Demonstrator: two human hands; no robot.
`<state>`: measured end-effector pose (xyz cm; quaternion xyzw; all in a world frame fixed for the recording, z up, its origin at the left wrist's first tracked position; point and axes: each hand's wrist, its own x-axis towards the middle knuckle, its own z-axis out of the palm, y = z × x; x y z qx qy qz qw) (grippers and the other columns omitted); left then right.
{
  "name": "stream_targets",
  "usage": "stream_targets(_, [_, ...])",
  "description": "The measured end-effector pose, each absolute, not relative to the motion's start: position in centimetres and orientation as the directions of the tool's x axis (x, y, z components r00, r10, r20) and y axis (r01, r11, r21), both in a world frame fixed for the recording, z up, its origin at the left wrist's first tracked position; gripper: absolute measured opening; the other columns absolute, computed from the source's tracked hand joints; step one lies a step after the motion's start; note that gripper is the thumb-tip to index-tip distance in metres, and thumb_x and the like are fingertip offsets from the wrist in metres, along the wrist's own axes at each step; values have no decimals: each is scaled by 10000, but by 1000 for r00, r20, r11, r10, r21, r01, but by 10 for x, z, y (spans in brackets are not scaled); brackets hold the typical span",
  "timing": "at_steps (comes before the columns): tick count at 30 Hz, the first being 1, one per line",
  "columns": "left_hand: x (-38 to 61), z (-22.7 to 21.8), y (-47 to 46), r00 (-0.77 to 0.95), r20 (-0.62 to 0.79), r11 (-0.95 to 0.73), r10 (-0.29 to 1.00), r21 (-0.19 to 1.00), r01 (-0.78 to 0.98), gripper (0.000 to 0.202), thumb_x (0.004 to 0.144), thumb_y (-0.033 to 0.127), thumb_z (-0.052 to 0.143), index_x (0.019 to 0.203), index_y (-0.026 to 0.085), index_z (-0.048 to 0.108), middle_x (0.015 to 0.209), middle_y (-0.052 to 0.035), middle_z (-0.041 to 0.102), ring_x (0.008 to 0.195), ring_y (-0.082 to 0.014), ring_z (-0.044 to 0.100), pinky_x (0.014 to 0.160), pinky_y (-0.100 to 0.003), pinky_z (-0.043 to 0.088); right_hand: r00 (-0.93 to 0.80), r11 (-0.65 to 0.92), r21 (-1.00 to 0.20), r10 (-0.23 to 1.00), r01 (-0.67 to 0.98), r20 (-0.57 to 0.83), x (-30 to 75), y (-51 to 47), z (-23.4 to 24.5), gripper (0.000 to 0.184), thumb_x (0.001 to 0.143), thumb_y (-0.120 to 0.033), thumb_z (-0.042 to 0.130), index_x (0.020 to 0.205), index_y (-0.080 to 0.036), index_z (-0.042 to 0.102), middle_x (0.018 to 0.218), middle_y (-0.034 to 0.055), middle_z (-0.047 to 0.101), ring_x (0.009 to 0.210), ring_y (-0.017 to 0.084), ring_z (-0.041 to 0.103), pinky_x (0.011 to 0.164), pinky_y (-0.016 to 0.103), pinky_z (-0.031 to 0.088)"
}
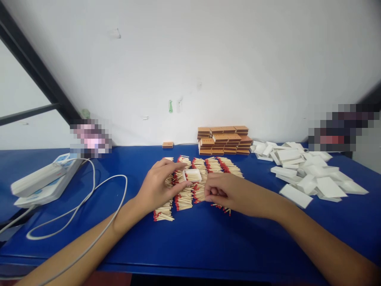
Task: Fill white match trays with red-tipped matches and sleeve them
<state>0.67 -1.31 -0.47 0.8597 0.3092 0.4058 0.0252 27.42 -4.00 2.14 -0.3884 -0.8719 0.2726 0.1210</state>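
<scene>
Between the thumb and fingers of my left hand [162,180] is a small white matchbox tray [193,175], gripped at its left end. Some red match heads show inside the tray's left side. Just right of the tray, my right hand [222,190] is closed, fingertips curled inward over the matches; what they hold, if anything, is hidden. Under and around both hands lie wooden matches [184,200] with red heads, laid out in several rough rows on the blue table [184,246].
Filled-looking orange matchboxes [226,139] are stacked against the wall, with a single matchbox [168,145] to their left. A heap of white trays [306,169] lies at right. On the left are a power strip [50,182] and a looping white cable [125,194].
</scene>
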Motion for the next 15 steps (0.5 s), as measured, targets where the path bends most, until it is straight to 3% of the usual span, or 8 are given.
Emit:
stream_targets(3, [8, -5, -15, 492, 675, -811, 550, 291, 508, 444, 882, 400, 821, 1248, 183, 692, 1050, -86, 743, 952, -219, 661, 872, -397, 560, -591, 547, -586, 794, 597, 139, 276, -39, 27, 151, 1017, -281, 599, 900, -206, 660, 858, 8, 620, 725, 141, 545, 650, 272, 415])
stream_targets(8, [14, -4, -21, 512, 672, -831, 535, 311, 460, 470, 855, 390, 848, 1258, 205, 690, 1093, -76, 744, 990, -208, 671, 883, -358, 562, -474, 623, -475, 782, 622, 405, 269, -38, 19, 116, 1000, -199, 619, 891, -201, 659, 845, 7, 603, 755, 146, 560, 689, 280, 409])
stream_targets(15, [16, -5, -23, 506, 668, -826, 546, 326, 460, 481, 840, 424, 856, 1235, 197, 704, 1080, -82, 744, 979, -211, 683, 874, -348, 562, -488, 675, -437, 735, 595, 471, 258, -41, 6, 126, 1020, -201, 577, 925, -198, 662, 855, 19, 611, 745, 155, 585, 686, 286, 429])
